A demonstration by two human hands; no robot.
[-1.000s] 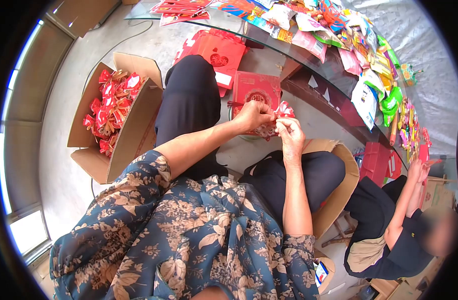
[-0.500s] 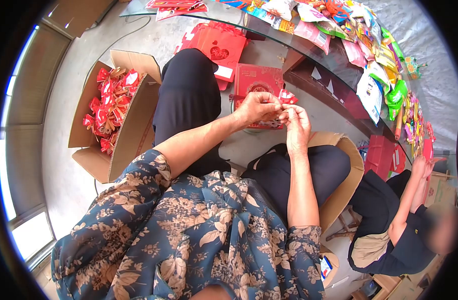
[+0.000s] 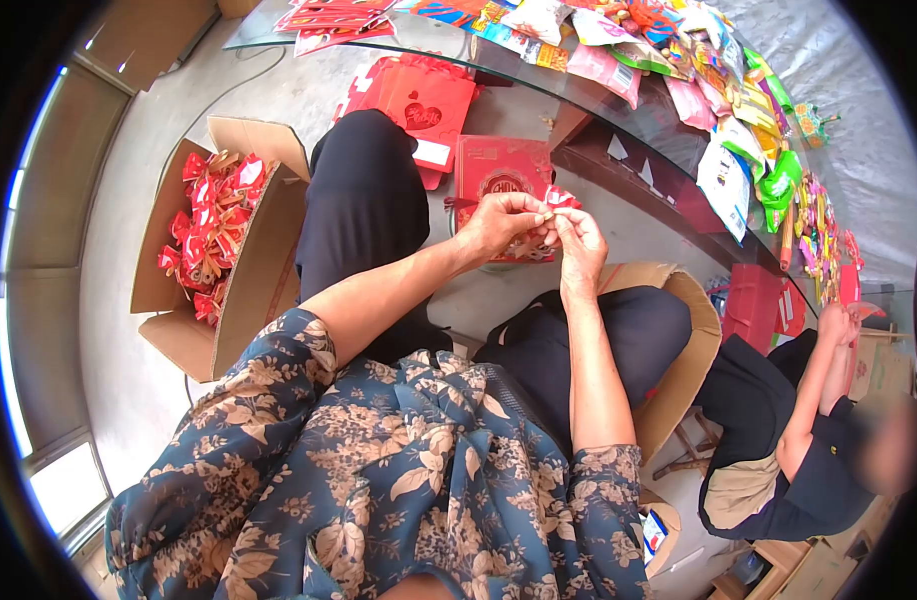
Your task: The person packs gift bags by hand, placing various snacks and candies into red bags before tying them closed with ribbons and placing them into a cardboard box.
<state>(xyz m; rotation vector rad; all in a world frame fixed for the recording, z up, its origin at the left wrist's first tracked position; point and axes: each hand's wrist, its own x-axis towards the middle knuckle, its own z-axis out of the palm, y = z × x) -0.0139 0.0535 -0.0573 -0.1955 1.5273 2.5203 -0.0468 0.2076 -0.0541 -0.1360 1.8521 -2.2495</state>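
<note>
Left hand [image 3: 501, 222] and right hand [image 3: 581, 245] pinch, fingertips close together, at the near end of a red-and-white wrapper [image 3: 561, 198]. Wrapper held near right edge of red box [image 3: 479, 155]; pinched part probably gathered, largely finger-hidden.

The left hand [image 3: 499, 222] and right hand [image 3: 582, 243] hide the lower end of the small red-and-white wrapped piece [image 3: 561, 198], the red printed cardboard box [image 3: 494, 155] is partly covered, and the seated co-worker's head [image 3: 891, 445] is blurred.
</note>
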